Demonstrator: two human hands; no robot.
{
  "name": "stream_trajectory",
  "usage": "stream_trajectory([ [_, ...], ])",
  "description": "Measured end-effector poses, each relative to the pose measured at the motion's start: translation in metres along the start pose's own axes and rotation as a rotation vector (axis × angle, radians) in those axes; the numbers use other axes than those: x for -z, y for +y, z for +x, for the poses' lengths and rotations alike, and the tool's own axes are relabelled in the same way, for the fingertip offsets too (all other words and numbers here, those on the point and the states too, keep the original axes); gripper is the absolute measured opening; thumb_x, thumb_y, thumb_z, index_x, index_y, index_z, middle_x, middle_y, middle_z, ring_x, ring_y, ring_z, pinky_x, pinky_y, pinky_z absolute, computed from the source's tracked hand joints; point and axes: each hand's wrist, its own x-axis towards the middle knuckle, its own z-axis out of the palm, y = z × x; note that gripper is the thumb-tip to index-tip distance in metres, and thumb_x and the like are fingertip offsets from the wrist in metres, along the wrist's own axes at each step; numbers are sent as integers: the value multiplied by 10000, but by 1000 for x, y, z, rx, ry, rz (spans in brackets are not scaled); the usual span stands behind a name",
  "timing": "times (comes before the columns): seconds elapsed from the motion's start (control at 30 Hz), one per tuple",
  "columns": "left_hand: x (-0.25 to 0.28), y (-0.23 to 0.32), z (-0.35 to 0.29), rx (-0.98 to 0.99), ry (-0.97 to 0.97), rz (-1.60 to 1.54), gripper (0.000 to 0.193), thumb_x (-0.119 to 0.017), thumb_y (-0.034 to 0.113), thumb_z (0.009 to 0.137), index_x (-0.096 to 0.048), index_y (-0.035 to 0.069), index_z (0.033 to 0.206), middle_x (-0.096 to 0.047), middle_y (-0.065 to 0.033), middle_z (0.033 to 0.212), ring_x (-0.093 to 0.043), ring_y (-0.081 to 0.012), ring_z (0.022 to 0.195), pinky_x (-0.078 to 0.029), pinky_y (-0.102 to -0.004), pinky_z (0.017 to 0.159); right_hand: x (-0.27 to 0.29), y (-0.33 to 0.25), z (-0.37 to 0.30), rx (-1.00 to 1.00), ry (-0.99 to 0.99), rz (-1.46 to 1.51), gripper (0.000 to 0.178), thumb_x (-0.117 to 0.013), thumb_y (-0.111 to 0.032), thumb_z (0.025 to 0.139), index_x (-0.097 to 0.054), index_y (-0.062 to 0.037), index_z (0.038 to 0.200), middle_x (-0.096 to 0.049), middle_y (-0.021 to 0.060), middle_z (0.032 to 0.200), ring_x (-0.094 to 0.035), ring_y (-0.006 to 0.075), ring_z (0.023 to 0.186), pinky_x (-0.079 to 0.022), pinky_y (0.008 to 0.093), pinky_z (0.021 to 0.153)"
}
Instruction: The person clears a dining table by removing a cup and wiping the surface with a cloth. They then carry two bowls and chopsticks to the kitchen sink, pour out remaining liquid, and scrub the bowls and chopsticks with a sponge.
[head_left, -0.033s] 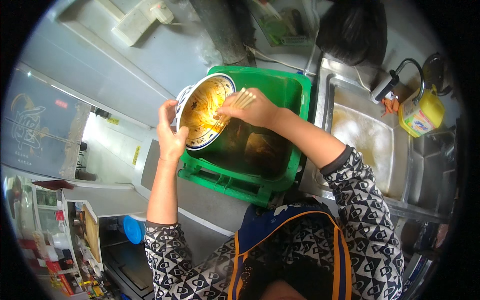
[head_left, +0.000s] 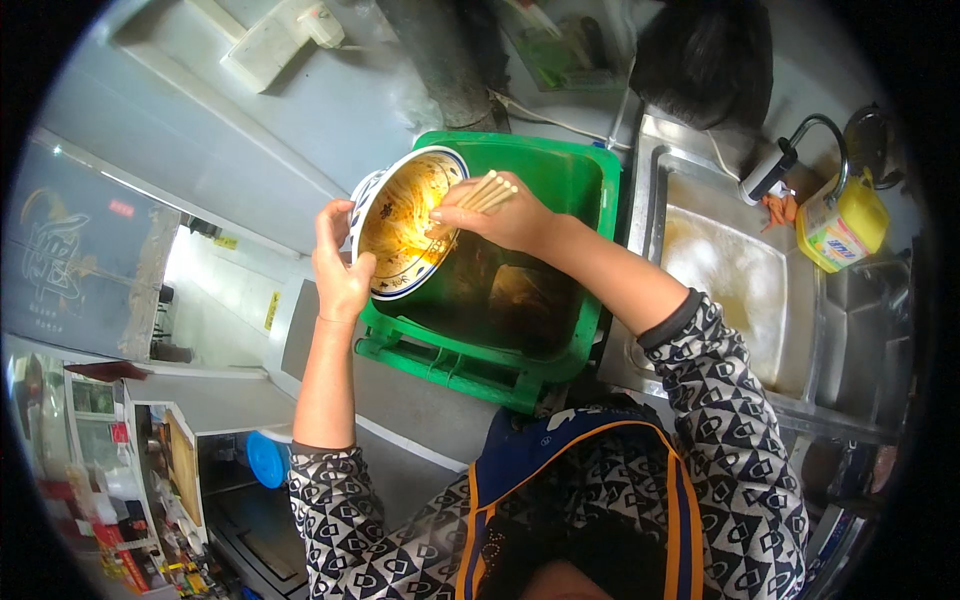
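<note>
A white bowl with blue patterned trim (head_left: 390,235) is tilted on its side over the left part of a green bin (head_left: 606,215). Orange-red sauce and food residue coat its inside. My left hand (head_left: 340,268) grips the bowl's left edge, thumb at the near rim and fingers behind. In my right hand (head_left: 515,218) is a bundle of pale chopsticks (head_left: 487,192), their thick ends pointing up and their lower ends reaching into the bowl against the residue. Dark waste shows at the bottom of the bin.
Right of the bin stands a steel sink (head_left: 652,165) holding cloudy, foamy water. A black faucet (head_left: 772,172) and a yellow jug (head_left: 845,222) are at its far right. Beyond the bin rises a dark pipe (head_left: 430,60); a black bag (head_left: 705,65) hangs behind the sink.
My right hand and the chopsticks have shifted slightly within the bowl, the thick ends tipping a little to the right. The bowl and left hand stay nearly the same.
</note>
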Motion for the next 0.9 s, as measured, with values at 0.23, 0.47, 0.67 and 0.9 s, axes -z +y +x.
stream_trajectory([
  [0.23, 2, -7, 1, 3, 10, -8, 583, -431, 28, 613, -388, 31, 1195, -527, -141, 1060, -505, -225, 991, -382, -324, 919, -1, 7, -6, -360, -34, 101, 167, -661, -187, 797, -662, -20, 800, -649, 116, 770, -604, 229, 658, -468, 303, 619],
  [0.47, 4, -11, -2, 44, 21, 13, 562, -446, -32, 606, -416, 39, 1162, -527, -163, 1124, -510, -265, 1103, -409, -329, 917, -4, 14, -12, -167, -41, 30, 154, -668, -181, 785, -669, -28, 808, -657, 114, 812, -627, 216, 732, -490, 310, 666],
  [0.67, 4, -12, -1, 20, 31, 28, 548, -451, -32, 607, -422, 35, 1150, -537, -172, 1111, -514, -277, 1106, -386, -342, 945, -7, 14, -13, -28, 102, 29, 141, -665, -170, 789, -663, -32, 815, -662, 101, 826, -626, 204, 735, -485, 293, 671],
  [0.9, 5, -16, -2, 18, 41, 32, 548, -448, -27, 604, -427, 33, 1148, -537, -180, 1113, -508, -292, 1117, -345, -360, 991, -11, 11, -20, -235, 10, 90, 179, -658, -213, 800, -666, -36, 822, -664, 96, 809, -625, 215, 724, -482, 304, 668],
])
